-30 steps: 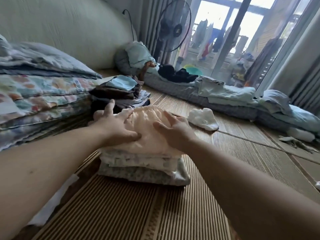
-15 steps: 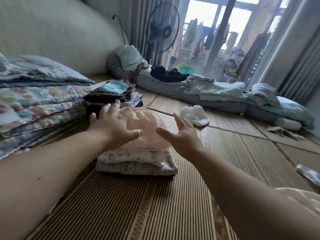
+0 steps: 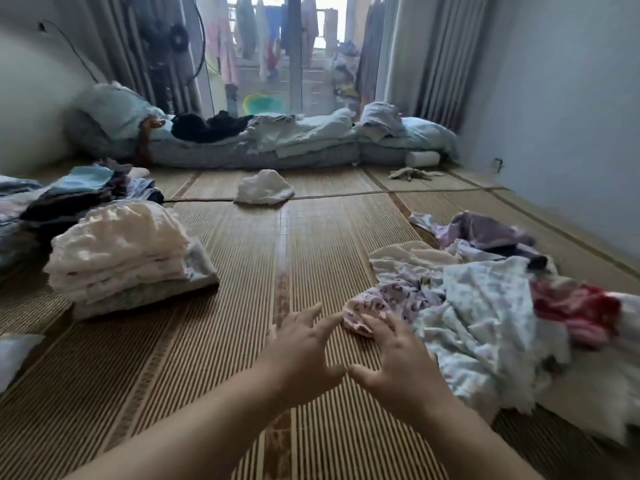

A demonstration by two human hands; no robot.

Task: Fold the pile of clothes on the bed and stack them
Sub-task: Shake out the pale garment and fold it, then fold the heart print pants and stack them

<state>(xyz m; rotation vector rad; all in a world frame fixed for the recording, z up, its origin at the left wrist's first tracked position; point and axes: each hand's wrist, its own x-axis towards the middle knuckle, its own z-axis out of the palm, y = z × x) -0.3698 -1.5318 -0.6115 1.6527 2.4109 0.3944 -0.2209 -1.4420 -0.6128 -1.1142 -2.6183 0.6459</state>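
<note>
A loose heap of unfolded clothes [image 3: 485, 306], white, lilac and red cotton all tangled together, lies on my right, low in the head view. Its nearest piece, a lilac spotted garment [image 3: 381, 303], spills out toward me. My right hand [image 3: 398, 362] hovers at that garment's near edge with the fingers spread and gripping nothing; I cannot tell whether the fingertips touch the cloth. My left hand [image 3: 301, 355] is just beside it over bare mat, also spread and empty. I judge the step in hand to be picking the next item. To do it well, I would pinch only the lilac piece by an edge, lift it free of the white cloth under it, then lay it flat in the open space before folding. To my left stands a neat stack of folded pale garments [image 3: 117, 258], cream on top, where the piece should finish. Everything rests on a striped woven straw mat [image 3: 242, 271]. Farther off lie a crumpled white cloth [image 3: 265, 192] and rolled grey-blue bedding [image 3: 277, 143].
</note>
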